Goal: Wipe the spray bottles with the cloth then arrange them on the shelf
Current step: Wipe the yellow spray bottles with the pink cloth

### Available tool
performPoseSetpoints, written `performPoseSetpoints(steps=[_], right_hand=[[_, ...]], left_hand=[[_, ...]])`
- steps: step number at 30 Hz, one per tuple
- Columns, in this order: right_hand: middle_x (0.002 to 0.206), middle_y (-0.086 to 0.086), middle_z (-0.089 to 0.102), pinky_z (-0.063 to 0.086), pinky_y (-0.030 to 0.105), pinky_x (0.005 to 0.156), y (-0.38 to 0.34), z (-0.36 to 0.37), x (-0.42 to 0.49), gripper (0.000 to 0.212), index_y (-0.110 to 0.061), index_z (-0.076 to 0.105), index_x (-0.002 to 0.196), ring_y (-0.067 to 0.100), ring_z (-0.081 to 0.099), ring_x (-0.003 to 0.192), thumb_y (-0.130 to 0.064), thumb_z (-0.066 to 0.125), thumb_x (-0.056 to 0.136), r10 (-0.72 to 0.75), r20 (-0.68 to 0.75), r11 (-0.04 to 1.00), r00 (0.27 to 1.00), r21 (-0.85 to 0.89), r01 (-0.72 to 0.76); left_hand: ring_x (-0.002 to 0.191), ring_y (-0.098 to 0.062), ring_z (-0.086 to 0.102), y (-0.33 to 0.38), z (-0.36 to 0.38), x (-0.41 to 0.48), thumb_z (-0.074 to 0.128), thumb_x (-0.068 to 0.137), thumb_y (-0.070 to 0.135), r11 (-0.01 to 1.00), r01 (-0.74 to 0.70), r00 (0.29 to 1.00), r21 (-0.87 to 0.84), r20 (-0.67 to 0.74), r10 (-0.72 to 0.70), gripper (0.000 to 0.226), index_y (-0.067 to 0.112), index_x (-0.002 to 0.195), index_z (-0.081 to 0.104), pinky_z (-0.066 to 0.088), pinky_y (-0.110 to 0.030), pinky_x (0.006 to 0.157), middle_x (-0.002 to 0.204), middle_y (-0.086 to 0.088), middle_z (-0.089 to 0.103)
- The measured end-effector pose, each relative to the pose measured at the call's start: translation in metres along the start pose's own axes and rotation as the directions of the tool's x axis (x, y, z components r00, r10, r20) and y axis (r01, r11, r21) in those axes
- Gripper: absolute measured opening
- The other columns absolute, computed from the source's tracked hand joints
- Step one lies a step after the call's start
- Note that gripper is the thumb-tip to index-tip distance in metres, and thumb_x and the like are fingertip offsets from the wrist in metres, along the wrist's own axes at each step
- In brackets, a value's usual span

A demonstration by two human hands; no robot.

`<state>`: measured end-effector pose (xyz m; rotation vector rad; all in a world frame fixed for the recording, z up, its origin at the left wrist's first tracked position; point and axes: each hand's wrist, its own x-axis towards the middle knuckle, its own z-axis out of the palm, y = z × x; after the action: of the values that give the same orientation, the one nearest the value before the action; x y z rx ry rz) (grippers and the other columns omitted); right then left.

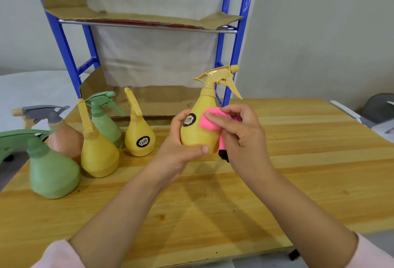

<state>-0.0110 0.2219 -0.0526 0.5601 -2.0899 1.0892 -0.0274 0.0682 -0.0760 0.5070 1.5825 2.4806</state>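
head view: a person's two hands work on a yellow spray bottle (198, 133), held upright just above a wooden surface (298, 161) and in front of the right post of a blue metal shelf (227, 33). the left hand (181, 142) grips the bottle's rounded lower body. its fingers wrap round the far side and its thumb lies across the front near the base, below a round black label. the right hand (239, 133) has its fingers curled over a pink cloth (210, 120), pressing it against the bottle's right flank (a black part of the cloth hangs out below the palm). the bottle's trigger and nozzle point to the right.

five more spray bottles stand grouped on the left part of the surface, apart from the hands. a small yellow bottle (139, 137) with the same black label is nearest them. a second yellow bottle (99, 154) stands in front of a pale green bottle (104, 122). a peach bottle (64, 137) with a grey trigger head is further left. a large green bottle (53, 174), blurred, is at the near left edge.

the shelf stands at the far edge of the surface, its two visible tiers lined with brown cardboard (149, 17). pale pink sleeves (57, 255) show at the bottom corners.
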Motion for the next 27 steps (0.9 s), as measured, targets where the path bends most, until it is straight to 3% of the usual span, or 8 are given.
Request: performPoseSetpoints(steps=[5, 9, 12, 14, 16, 20, 24, 27], right_hand=[[0.112, -0.002, 0.05, 0.048, 0.044, 0.095, -0.004, 0.005, 0.011, 0.044, -0.025, 0.07, 0.114, 0.026, 0.049, 0.114, 0.007, 0.051, 0.09, 0.198, -0.088, 0.979, 0.976, 0.074, -0.192], [0.112, -0.002, 0.051, 0.048, 0.037, 0.096, -0.005, 0.004, 0.01, 0.041, -0.023, 0.071, 0.112, 0.02, 0.05, 0.114, 0.007, 0.051, 0.092, 0.214, -0.083, 0.973, 0.973, 0.106, -0.205], [0.11, -0.003, 0.051, 0.048, 0.026, 0.094, -0.005, 0.0, 0.012, 0.042, -0.025, 0.07, 0.11, 0.011, 0.051, 0.11, 0.008, 0.052, 0.091, 0.228, -0.068, 0.969, 0.971, 0.117, -0.219], [0.11, -0.005, 0.051, 0.048, 0.024, 0.093, -0.003, -0.001, 0.011, 0.045, -0.029, 0.068, 0.111, 0.011, 0.051, 0.111, 0.008, 0.053, 0.091, 0.211, -0.055, 0.972, 0.976, 0.121, -0.203], [0.113, -0.003, 0.051, 0.049, 0.031, 0.095, 0.0, -0.001, 0.007, 0.044, -0.028, 0.068, 0.114, 0.019, 0.051, 0.113, 0.006, 0.053, 0.09, 0.155, -0.046, 0.983, 0.987, 0.109, -0.149], [0.12, 0.003, 0.05, 0.05, 0.041, 0.092, 0.002, 0.003, -0.012, 0.043, -0.025, 0.064, 0.122, 0.026, 0.05, 0.115, 0.002, 0.053, 0.09, 0.054, -0.022, 0.996, 0.998, 0.065, -0.053], [0.116, -0.002, 0.049, 0.049, 0.037, 0.09, 0.001, 0.004, -0.031, 0.046, -0.021, 0.063, 0.123, 0.024, 0.051, 0.11, 0.008, 0.055, 0.088, -0.034, -0.017, 0.998, 0.999, 0.06, 0.035], [0.116, 0.001, 0.051, 0.05, 0.041, 0.089, 0.003, 0.003, -0.026, 0.044, -0.022, 0.064, 0.12, 0.026, 0.052, 0.11, 0.006, 0.054, 0.088, -0.039, -0.034, 0.997, 0.999, 0.058, 0.041]], left_hand=[[0.112, -0.019, 0.06, -0.008, 0.007, -0.002, 0.083, 0.048, 0.019, 0.973, -0.043, 0.999, 0.226, 0.035, 0.036, 0.102, 0.031, 0.139, 0.036, 0.051, -0.028, 0.08, 0.128, -0.002, 0.059], [0.11, -0.02, 0.055, -0.007, 0.003, -0.003, 0.062, 0.065, 0.011, 1.0, 0.017, 0.994, 0.024, 0.11, -0.02, 0.083, 0.024, 0.142, 0.034, 0.044, -0.034, 0.09, 0.125, -0.001, 0.059], [0.111, -0.02, 0.056, -0.004, -0.003, -0.004, 0.065, 0.065, 0.013, 0.998, 0.051, 0.983, 0.048, 0.172, -0.058, 0.085, 0.025, 0.143, 0.033, 0.045, -0.035, 0.092, 0.129, -0.004, 0.057], [0.111, -0.02, 0.058, -0.003, -0.004, -0.003, 0.072, 0.063, 0.014, 0.996, 0.026, 0.986, 0.091, 0.16, -0.04, 0.088, 0.025, 0.141, 0.034, 0.049, -0.032, 0.088, 0.13, -0.006, 0.057], [0.11, -0.02, 0.059, -0.001, -0.003, 0.0, 0.086, 0.052, 0.017, 0.996, 0.009, 0.995, 0.09, 0.097, -0.017, 0.098, 0.023, 0.138, 0.04, 0.051, -0.029, 0.083, 0.129, -0.009, 0.057], [0.113, -0.027, 0.057, 0.004, -0.006, 0.008, 0.095, 0.037, 0.034, 1.0, 0.011, 1.0, -0.028, 0.002, -0.011, 0.117, 0.004, 0.136, 0.042, 0.052, -0.03, 0.085, 0.131, -0.02, 0.055], [0.114, -0.03, 0.057, 0.007, -0.011, 0.008, 0.094, 0.039, 0.038, 0.999, 0.023, 1.0, -0.024, 0.016, -0.022, 0.114, 0.0, 0.134, 0.044, 0.052, -0.031, 0.087, 0.128, -0.023, 0.057], [0.105, -0.022, 0.062, 0.004, -0.009, 0.006, 0.095, 0.037, 0.036, 0.999, 0.035, 0.999, -0.005, 0.039, -0.035, 0.105, 0.012, 0.127, 0.047, 0.053, -0.028, 0.081, 0.116, -0.01, 0.064]])
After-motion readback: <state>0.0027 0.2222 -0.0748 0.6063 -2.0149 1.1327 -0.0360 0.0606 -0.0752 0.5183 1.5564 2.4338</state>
